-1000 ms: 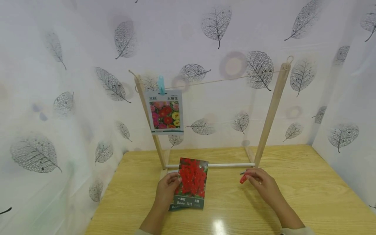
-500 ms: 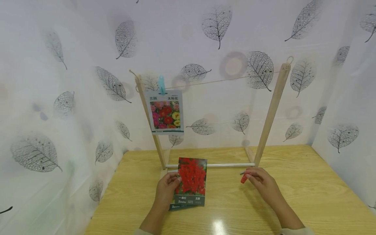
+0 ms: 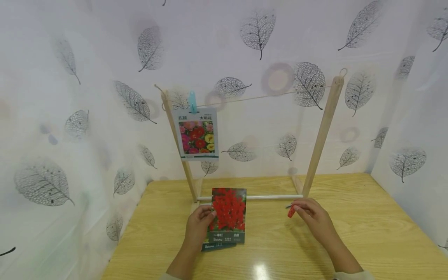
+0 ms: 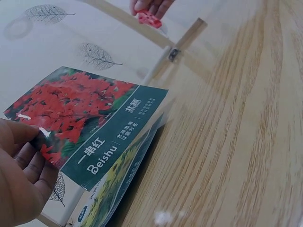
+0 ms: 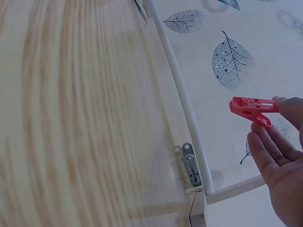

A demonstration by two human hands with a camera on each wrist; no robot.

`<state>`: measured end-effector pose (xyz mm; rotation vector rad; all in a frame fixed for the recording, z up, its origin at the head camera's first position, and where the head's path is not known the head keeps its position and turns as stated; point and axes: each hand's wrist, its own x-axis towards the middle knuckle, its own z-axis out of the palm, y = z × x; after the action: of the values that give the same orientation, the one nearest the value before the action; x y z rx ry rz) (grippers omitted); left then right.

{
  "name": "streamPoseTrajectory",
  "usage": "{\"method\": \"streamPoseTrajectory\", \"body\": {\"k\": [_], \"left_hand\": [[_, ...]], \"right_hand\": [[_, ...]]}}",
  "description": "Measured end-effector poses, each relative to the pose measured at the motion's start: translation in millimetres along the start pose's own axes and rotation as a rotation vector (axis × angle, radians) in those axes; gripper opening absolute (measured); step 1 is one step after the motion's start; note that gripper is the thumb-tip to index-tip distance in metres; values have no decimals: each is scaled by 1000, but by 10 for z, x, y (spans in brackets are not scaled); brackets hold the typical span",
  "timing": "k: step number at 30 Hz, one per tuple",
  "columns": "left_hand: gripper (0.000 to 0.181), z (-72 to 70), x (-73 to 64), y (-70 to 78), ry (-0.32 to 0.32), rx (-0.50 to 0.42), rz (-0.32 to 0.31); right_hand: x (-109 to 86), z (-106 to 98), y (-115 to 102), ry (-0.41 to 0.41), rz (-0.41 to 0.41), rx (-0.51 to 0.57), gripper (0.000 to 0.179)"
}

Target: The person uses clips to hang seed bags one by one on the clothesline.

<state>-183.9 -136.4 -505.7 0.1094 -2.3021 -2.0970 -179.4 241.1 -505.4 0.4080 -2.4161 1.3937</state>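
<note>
My left hand [image 3: 200, 225] holds a seed packet [image 3: 229, 212] printed with red flowers, gripping its left side between thumb and fingers. Behind it, a second packet [image 4: 111, 198] with yellow flowers shows along the lower edge; the rest of it is covered. Between thumb and fingertips, my right hand [image 3: 315, 217] pinches a red clothespin [image 5: 251, 108] over the table's right half, apart from the packets. Another seed packet [image 3: 197, 136] hangs from the string [image 3: 259, 96] by a light-blue clothespin [image 3: 192, 102].
Wooden posts, left [image 3: 178, 149] and right [image 3: 323, 136], carry the string. A white rod [image 3: 273, 197] joins them low down, behind both hands. A grey clothespin [image 5: 191, 170] lies by the rod's right end. Leaf-patterned sheeting [image 3: 259, 155] surrounds the wooden table [image 3: 266, 241].
The red-flower packet has straightened a little and its bottom edge has risen, showing more of the packet behind. Both hands stay almost in place.
</note>
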Motion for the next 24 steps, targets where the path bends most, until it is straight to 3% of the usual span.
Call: {"method": "streamPoseTrajectory", "body": {"k": [17, 24], "left_hand": [[27, 33, -19, 42, 10, -66, 10], [28, 27, -21, 62, 6, -75, -7]], "right_hand": [[1, -1, -41, 27, 8, 11, 20], [31, 52, -35, 38, -39, 129, 20]]}}
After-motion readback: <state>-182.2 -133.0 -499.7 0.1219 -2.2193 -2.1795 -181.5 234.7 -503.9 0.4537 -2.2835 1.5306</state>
